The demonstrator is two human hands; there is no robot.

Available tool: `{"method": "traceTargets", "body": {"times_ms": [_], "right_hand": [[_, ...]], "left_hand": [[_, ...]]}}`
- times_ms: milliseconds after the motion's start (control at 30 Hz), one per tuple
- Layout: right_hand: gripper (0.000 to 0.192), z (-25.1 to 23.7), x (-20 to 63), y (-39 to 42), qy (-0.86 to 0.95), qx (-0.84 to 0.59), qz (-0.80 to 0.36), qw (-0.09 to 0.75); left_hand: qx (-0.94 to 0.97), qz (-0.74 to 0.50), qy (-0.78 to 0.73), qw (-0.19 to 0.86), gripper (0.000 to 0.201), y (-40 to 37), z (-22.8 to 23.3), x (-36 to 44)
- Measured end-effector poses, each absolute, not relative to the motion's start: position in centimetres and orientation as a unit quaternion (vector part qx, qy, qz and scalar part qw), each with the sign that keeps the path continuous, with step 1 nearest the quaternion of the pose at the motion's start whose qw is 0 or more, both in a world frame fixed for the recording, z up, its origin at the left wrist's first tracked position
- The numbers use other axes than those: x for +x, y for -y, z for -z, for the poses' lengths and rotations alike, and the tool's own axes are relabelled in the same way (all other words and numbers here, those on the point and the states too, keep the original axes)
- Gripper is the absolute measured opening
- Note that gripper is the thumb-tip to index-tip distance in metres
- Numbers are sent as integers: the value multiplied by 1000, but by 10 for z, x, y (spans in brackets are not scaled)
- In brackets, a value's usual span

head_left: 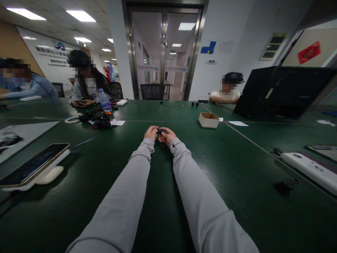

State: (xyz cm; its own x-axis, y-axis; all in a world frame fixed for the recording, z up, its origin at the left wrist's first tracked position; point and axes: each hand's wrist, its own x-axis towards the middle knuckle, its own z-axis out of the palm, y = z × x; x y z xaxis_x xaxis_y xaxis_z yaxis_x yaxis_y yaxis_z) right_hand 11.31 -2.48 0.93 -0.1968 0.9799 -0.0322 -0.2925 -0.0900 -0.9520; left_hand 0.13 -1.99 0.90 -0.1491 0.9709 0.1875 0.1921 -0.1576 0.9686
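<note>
Both hands meet on a small black part at mid-table.

The left hand (151, 133) and right hand (166, 136) are curled round the black part (160, 131), fingers pinched on it from either side, just above the green table (223, 168); it is too small to say what the part is. This looks like the fitting or pressing-together step. Any next move would call for a steady two-handed grip and fine fingertip alignment. A cardboard box (209, 119) sits well apart to the right, a phone (31, 165) to the left.
</note>
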Motion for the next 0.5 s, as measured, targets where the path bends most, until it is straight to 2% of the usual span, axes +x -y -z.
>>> {"method": "traceTargets", "body": {"times_ms": [233,500], "right_hand": [[26,-10,113,25,446,-384,-633,504],[24,-9,114,24,445,-385,-632,505]], "left_hand": [[520,-538,-544,380,31,22,-11,1],[525,-544,-532,381,25,19,-9,0]]}}
